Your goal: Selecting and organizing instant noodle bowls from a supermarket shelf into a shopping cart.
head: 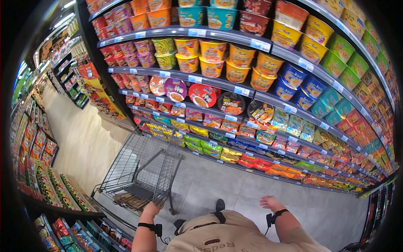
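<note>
A dark wire shopping cart (pixel 143 157) stands ahead of me on the left. My left hand (pixel 153 208) is closed on its near end, with the fingers partly hidden by the wire. My right hand (pixel 270 203) hangs in the air at my right side, fingers apart, holding nothing. In front of me, a long shelf rack (pixel 176 31) carries instant noodle cups and bowls, among them a red-lidded noodle bowl (pixel 203 95) lying tilted toward me. Bagged noodles (pixel 211 149) fill its lowest tiers. Both wrists wear black straps with small devices.
Behind the cart, a low shelf unit (pixel 56 225) holds colourful packets. Shelves of boxed goods (pixel 39 138) line the left side. A yellow and red display (pixel 105 100) stands at the rack's end. Grey tile floor (pixel 201 179) meets a wood-look aisle (pixel 75 129). Another dark rack (pixel 377 208) is at far right.
</note>
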A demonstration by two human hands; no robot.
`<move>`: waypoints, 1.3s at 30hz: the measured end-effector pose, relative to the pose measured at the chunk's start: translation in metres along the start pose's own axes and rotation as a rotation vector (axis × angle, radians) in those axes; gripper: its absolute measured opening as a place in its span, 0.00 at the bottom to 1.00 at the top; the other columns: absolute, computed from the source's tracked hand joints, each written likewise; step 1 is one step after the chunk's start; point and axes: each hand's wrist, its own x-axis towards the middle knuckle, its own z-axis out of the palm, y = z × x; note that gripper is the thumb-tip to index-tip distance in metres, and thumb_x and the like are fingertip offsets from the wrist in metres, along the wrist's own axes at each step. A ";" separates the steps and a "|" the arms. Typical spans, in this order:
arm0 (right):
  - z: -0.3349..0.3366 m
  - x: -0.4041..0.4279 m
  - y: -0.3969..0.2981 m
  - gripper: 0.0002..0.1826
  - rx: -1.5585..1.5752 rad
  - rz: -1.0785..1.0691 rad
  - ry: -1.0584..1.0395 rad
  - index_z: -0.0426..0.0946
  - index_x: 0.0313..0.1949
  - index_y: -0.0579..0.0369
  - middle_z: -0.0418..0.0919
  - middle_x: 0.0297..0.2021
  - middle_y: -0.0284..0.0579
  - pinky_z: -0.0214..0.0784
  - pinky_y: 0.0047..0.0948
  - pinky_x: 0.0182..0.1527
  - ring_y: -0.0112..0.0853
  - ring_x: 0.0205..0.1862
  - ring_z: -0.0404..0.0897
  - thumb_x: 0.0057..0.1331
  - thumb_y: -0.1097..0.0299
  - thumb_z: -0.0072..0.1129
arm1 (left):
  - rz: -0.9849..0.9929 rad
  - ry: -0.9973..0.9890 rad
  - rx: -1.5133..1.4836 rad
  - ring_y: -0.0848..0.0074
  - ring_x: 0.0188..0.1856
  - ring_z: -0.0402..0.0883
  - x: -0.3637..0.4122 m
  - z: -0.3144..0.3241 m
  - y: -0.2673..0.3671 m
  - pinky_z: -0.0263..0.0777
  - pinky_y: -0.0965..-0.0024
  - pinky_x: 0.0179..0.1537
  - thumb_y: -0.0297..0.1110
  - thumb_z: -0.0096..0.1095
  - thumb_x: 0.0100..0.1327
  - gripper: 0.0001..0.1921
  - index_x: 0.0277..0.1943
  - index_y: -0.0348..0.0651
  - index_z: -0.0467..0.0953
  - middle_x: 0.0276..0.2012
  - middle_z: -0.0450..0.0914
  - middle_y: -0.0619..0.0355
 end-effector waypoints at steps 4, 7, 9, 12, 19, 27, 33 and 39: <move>-0.061 -0.005 0.003 0.18 0.063 0.028 0.116 0.75 0.59 0.58 0.83 0.51 0.51 0.79 0.41 0.51 0.42 0.50 0.85 0.76 0.62 0.48 | 0.132 -0.031 -0.003 0.46 0.56 0.83 0.042 -0.001 0.040 0.78 0.53 0.57 0.56 0.65 0.62 0.41 0.62 0.22 0.69 0.53 0.83 0.33; -0.040 0.029 -0.029 0.18 0.014 0.007 -0.040 0.75 0.59 0.58 0.83 0.51 0.51 0.79 0.42 0.51 0.42 0.50 0.85 0.76 0.62 0.48 | -0.113 0.114 0.074 0.46 0.60 0.80 0.058 0.062 -0.107 0.75 0.51 0.61 0.53 0.66 0.63 0.43 0.74 0.38 0.58 0.61 0.77 0.35; -0.093 0.016 -0.008 0.18 0.060 0.030 0.117 0.75 0.59 0.58 0.83 0.52 0.51 0.79 0.42 0.51 0.43 0.50 0.85 0.76 0.63 0.49 | -0.264 0.171 -0.119 0.45 0.64 0.77 0.052 0.038 0.043 0.73 0.49 0.63 0.51 0.66 0.63 0.45 0.78 0.45 0.53 0.66 0.72 0.36; -0.110 0.021 -0.006 0.18 0.058 0.016 0.106 0.75 0.58 0.59 0.83 0.51 0.51 0.80 0.43 0.50 0.43 0.50 0.85 0.76 0.63 0.49 | -0.404 0.172 -0.125 0.48 0.69 0.71 0.018 0.011 0.086 0.69 0.45 0.65 0.49 0.68 0.63 0.47 0.79 0.46 0.50 0.71 0.64 0.41; -0.121 0.042 -0.015 0.19 0.034 0.037 0.069 0.74 0.59 0.61 0.83 0.51 0.53 0.79 0.42 0.52 0.44 0.49 0.85 0.76 0.63 0.49 | -0.494 0.215 -0.201 0.47 0.67 0.73 -0.003 0.009 0.090 0.70 0.46 0.65 0.46 0.69 0.62 0.43 0.76 0.47 0.55 0.70 0.65 0.41; -0.097 0.053 -0.038 0.18 0.024 0.018 0.028 0.74 0.58 0.61 0.83 0.51 0.52 0.79 0.43 0.52 0.43 0.50 0.85 0.76 0.64 0.48 | -0.356 0.058 -0.242 0.38 0.67 0.72 -0.012 0.025 0.097 0.71 0.51 0.66 0.47 0.66 0.64 0.42 0.75 0.37 0.55 0.67 0.66 0.26; -0.081 0.058 -0.040 0.16 0.025 0.025 0.025 0.75 0.58 0.58 0.83 0.49 0.50 0.79 0.42 0.51 0.42 0.49 0.85 0.75 0.65 0.48 | -0.173 -0.141 -0.305 0.48 0.69 0.73 -0.012 0.012 0.097 0.71 0.56 0.65 0.44 0.59 0.68 0.35 0.74 0.34 0.64 0.68 0.73 0.34; -0.064 0.026 -0.028 0.17 0.080 -0.003 0.034 0.75 0.58 0.59 0.83 0.51 0.52 0.79 0.43 0.52 0.44 0.50 0.85 0.75 0.66 0.47 | 0.150 -0.191 -0.422 0.59 0.59 0.82 0.014 0.028 0.080 0.73 0.61 0.61 0.42 0.59 0.69 0.29 0.68 0.33 0.73 0.58 0.84 0.44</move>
